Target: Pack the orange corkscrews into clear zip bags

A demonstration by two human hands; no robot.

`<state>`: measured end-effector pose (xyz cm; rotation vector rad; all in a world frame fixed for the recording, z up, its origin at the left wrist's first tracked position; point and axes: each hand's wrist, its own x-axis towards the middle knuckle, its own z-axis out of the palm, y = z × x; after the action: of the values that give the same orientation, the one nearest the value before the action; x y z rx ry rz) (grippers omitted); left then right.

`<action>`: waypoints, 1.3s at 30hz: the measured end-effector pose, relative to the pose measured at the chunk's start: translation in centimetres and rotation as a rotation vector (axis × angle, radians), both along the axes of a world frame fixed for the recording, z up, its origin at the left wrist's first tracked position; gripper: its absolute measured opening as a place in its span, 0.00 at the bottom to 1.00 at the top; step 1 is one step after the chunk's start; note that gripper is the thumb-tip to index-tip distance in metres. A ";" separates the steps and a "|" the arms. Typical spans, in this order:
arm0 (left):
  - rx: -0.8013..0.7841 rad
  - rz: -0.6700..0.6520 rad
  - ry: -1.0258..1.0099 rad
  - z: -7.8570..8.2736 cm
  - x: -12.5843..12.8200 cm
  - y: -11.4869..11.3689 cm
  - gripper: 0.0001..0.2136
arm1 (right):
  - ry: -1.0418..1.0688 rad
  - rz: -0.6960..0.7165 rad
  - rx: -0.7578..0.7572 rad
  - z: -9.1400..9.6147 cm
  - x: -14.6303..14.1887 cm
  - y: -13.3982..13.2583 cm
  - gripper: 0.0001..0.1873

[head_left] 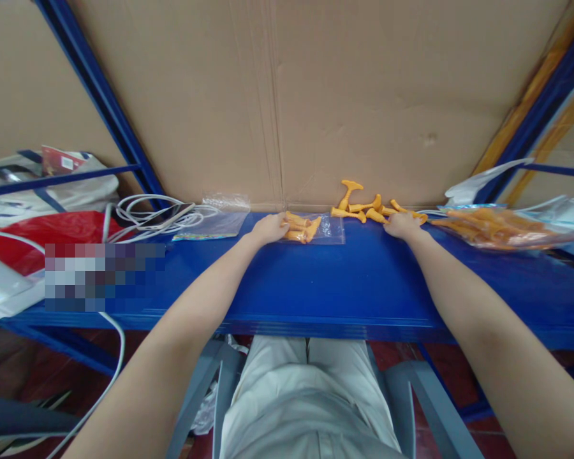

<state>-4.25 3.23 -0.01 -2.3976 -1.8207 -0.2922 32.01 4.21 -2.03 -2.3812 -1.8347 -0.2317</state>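
My left hand (269,228) rests on the blue table (316,280), fingers closed on the edge of a small clear plastic bag (330,231) that holds several orange plastic pieces (300,228). My right hand (402,224) lies further right, fingers curled onto a loose heap of the same orange pieces (358,207) at the table's back edge. One of them (349,191) stands upright against the cardboard.
A cardboard sheet (291,95) forms the back wall. A stack of empty clear bags (215,220) and coiled white cable (148,213) lie at the left. A big bag of orange pieces (497,228) sits at the right. A red bag (43,229) is at far left.
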 end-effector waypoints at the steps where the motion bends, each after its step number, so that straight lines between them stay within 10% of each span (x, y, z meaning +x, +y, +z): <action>1: 0.000 0.001 -0.002 0.0 0.0 0.0 0.17 | -0.008 -0.007 -0.009 0.2 -0.2 0.0 0.22; 14: -0.001 0.002 0.003 0.0 0.0 -0.2 0.17 | -0.032 0.161 0.291 3.1 -3.6 -1.4 0.19; 24: 0.002 -0.013 -0.022 0.0 -0.1 -0.2 0.17 | -0.054 0.599 0.066 3.8 -8.2 -2.9 0.11; 39: 0.062 -0.044 -0.015 0.0 -0.5 0.2 0.18 | 0.461 0.776 0.027 2.5 -9.3 -2.5 0.05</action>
<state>-4.79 3.42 -0.06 -2.4019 -1.7404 -0.3664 22.69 1.67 0.43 -1.3690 -2.2731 0.3357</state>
